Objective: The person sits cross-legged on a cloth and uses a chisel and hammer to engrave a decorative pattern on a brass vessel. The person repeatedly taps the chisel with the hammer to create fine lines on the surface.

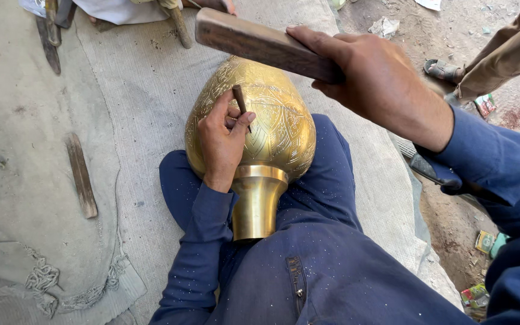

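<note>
Item: brass vase [272,129], engraved, lying on its side across my lap at the centre of the frame, neck and foot pointing toward me, rounded body toward the top of the frame. I am bracing it between my blue-trousered legs [326,198]. My left hand [221,141] is resting on the left flank of the vase, its fingers [231,114] closed around a short dark chisel [241,105], whose tip appears to be touching the engraved surface, though the contact point is hard to see. My right hand [371,75] is gripping one end of a flat wooden mallet [260,43], fingers wrapped tight, and holding it raised in the upper middle of the frame, above and clear of the chisel head. Step, as I judge it: chasing the pattern, mallet lifted between blows. The next move is calling for a short, square strike onto the chisel head, with the tip held steady on its line. Surroundings: grey cloth mat [145,90] under me; a flat wooden stick [81,174] lying at the left; another person's sandalled foot [443,70] at the upper right.
</note>
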